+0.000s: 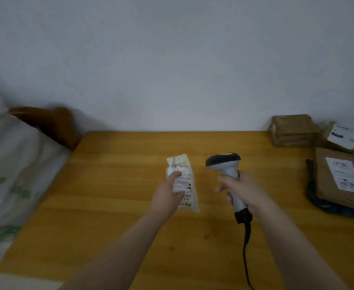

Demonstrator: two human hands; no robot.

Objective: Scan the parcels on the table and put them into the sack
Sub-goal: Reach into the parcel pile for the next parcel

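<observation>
We take this for a plain room, more likely in a home or a small back office than a warehouse, set up for handling parcels. The far side is a bare, pale painted wall (pixel 171 59), and against it stands an ordinary wooden table (pixel 119 185) with a yellow-brown top. At the far left some dark wooden furniture (pixel 52 124) sits by the wall, with a white woven sack (pixel 14 164) printed in green beside the table. At the right lie cardboard parcels: a brown box (pixel 293 130), a labelled box (pixel 343 136) and a flat labelled carton (pixel 339 181). Near the middle we see a corded barcode scanner (pixel 226 166) and a small white labelled parcel (pixel 184 181), both held over the table.
</observation>
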